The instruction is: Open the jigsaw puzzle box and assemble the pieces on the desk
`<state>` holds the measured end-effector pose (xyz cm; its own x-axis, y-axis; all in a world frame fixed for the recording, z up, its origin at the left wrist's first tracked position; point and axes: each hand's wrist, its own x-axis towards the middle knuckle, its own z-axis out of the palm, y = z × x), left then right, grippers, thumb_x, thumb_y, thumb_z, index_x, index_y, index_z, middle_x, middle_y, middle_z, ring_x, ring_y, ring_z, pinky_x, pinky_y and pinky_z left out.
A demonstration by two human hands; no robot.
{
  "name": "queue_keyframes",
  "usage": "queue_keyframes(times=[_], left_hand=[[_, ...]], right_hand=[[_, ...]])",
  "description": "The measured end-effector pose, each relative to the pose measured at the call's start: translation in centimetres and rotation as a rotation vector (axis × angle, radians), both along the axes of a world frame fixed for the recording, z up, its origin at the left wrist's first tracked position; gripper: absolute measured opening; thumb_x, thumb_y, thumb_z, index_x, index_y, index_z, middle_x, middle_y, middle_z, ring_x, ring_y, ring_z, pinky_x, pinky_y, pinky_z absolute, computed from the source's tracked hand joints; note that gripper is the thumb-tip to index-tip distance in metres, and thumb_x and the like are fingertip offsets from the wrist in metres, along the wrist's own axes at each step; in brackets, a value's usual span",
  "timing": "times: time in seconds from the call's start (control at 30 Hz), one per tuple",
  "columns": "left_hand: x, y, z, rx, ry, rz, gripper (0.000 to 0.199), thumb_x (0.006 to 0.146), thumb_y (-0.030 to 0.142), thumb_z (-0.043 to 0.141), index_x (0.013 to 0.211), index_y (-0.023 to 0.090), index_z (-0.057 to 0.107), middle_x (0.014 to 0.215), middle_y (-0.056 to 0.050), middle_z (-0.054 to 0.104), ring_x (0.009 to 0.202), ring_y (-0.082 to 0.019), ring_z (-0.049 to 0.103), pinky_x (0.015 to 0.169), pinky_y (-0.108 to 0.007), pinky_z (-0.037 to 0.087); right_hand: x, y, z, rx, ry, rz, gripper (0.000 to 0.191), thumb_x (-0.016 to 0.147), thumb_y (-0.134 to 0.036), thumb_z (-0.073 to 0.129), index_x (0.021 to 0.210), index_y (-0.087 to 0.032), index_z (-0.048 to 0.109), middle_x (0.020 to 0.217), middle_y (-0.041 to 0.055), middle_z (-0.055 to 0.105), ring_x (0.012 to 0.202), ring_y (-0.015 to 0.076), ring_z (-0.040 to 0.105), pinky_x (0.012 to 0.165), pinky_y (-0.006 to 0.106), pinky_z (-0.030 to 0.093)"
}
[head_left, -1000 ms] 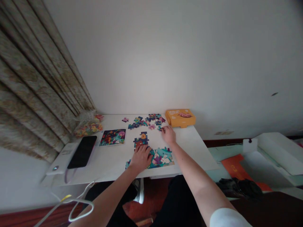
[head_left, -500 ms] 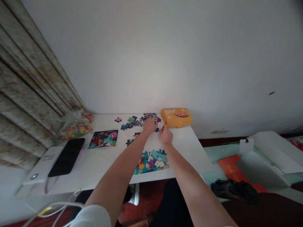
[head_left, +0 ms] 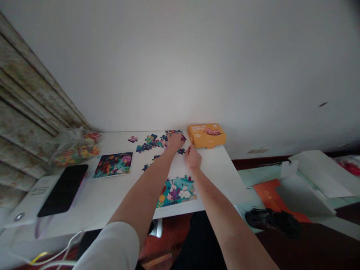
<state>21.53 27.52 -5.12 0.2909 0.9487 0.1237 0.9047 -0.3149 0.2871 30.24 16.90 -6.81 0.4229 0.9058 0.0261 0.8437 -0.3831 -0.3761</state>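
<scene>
My left hand (head_left: 174, 141) reaches over a cluster of loose jigsaw pieces (head_left: 148, 144) near the wall, its fingers stretched out on the pieces at the right end. Beside it, my right hand (head_left: 193, 157) is closed with the fingers curled together, just in front of the yellow puzzle box (head_left: 206, 135); whatever it may pinch is too small to make out. Nearer the table edge lies a joined puzzle section (head_left: 180, 190) with white rabbits on teal, partly behind my left forearm. A few more pieces show beside that forearm.
On the white table (head_left: 112, 198) lie a printed picture card (head_left: 114, 165), a black phone (head_left: 64, 190) and a clear plastic bag (head_left: 75, 150) of colourful bits. One pink piece (head_left: 133, 139) sits apart. An open white box (head_left: 306, 195) stands at the right, below table height.
The view has shifted, so the table things appear farther left. Both hands stay near the same spots, the left on the pieces and the right closed by the box.
</scene>
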Motion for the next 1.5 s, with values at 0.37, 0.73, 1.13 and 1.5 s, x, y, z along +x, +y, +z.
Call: queue_keyframes(times=[0.37, 0.73, 1.13, 1.5], left_hand=[[-4.5, -8.5, 0.3, 0.091, -0.536, 0.179, 0.028, 0.088, 0.029, 0.067, 0.114, 0.02, 0.061, 0.104, -0.007, 0.074, 0.096, -0.024, 0.071, 0.089, -0.034, 0.052], [-10.0, -19.5, -1.7, 0.045, -0.327, -0.081, 0.024, 0.086, 0.021, 0.068, 0.109, 0.025, 0.06, 0.1, -0.005, 0.071, 0.098, -0.023, 0.07, 0.087, -0.033, 0.056], [-8.0, -20.4, -0.2, 0.123, -0.215, -0.301, 0.027, 0.092, 0.017, 0.063, 0.118, 0.023, 0.059, 0.11, -0.007, 0.072, 0.106, -0.024, 0.068, 0.095, -0.038, 0.055], [-11.1, -24.4, -2.1, 0.081, 0.016, -0.315, 0.056, 0.102, 0.057, 0.048, 0.146, 0.024, 0.055, 0.156, -0.011, 0.051, 0.146, -0.031, 0.045, 0.124, -0.058, 0.03]], right_hand=[[0.6, 0.1, -0.3, 0.143, 0.176, -0.106, 0.033, 0.101, -0.026, 0.04, 0.125, -0.02, 0.062, 0.093, 0.01, 0.074, 0.083, 0.024, 0.068, 0.075, 0.031, 0.044], [2.4, -2.3, -0.6, 0.253, 0.832, 0.199, 0.039, 0.081, -0.056, 0.062, 0.094, -0.021, 0.074, 0.065, -0.0009, 0.068, 0.074, 0.0212, 0.065, 0.076, 0.03, 0.046], [2.7, -7.5, 0.0, -0.017, 1.192, 0.468, 0.059, 0.06, -0.049, 0.088, 0.107, -0.016, 0.075, 0.074, 0.0004, 0.071, 0.069, 0.017, 0.062, 0.067, 0.03, 0.046], [3.1, -6.3, -2.6, 0.39, 1.083, 0.145, 0.062, 0.064, -0.058, 0.083, 0.11, -0.017, 0.072, 0.062, -0.0061, 0.057, 0.061, 0.0133, 0.05, 0.059, 0.026, 0.039]])
